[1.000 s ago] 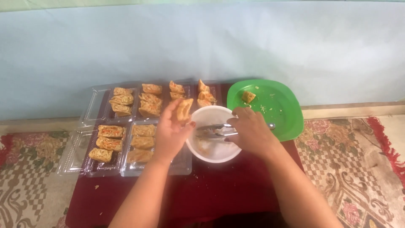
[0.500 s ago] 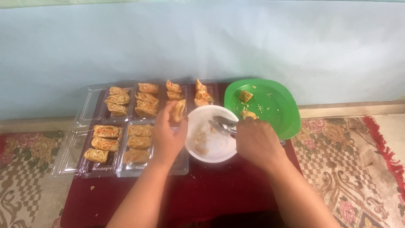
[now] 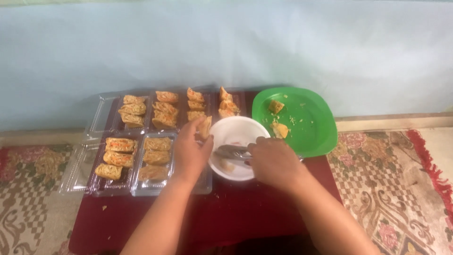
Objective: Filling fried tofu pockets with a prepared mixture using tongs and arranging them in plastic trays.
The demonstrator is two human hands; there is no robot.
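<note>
On low red table (image 3: pixel 264 222), left to right: clear trays (image 3: pixel 118 158) packed with rolls, untouched since a second ago. Left hand (image 3: pixel 191 153) now lower, fingers clamped on one roll piece (image 3: pixel 205 127) at white bowl (image 3: pixel 238 148) rim. Right hand (image 3: pixel 276 163) drawn back over bowl, fingers closed round metal tongs (image 3: pixel 232 152), tips inside bowl. Green plate (image 3: pixel 311 123) beyond holds two pieces, crumbs. Looks like dipping stage, piece not yet in.

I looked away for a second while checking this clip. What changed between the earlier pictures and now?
The right hand carried the metal tongs out toward the green plate, then back over the white bowl; one more piece now lies on the plate. The left hand kept holding its roll piece beside the bowl. The clear trays stayed put.
</note>
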